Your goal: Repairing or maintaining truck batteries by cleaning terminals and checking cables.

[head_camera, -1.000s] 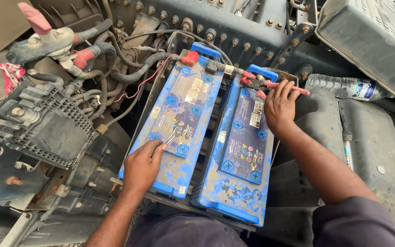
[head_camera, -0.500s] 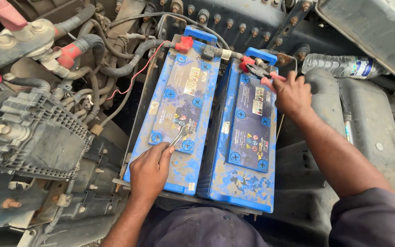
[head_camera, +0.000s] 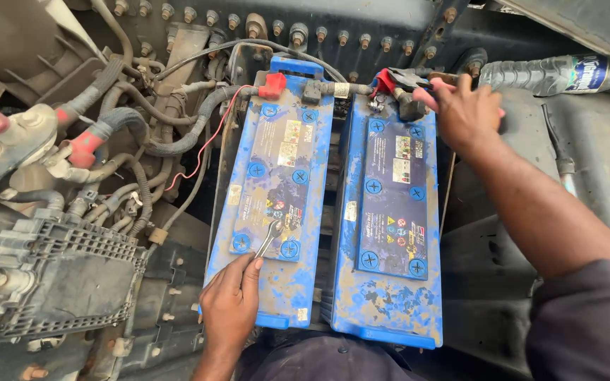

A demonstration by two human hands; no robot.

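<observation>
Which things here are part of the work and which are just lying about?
In hand:
right battery, its red terminal clamp under the right hand
left battery, small wrench on it, left hand beside

Lying about:
plastic bottle
black fuse box

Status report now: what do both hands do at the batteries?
Left hand on left battery, fingers at small wrench. Right hand at right battery terminal, red-handled pliers. Cables crowd left side.
</observation>
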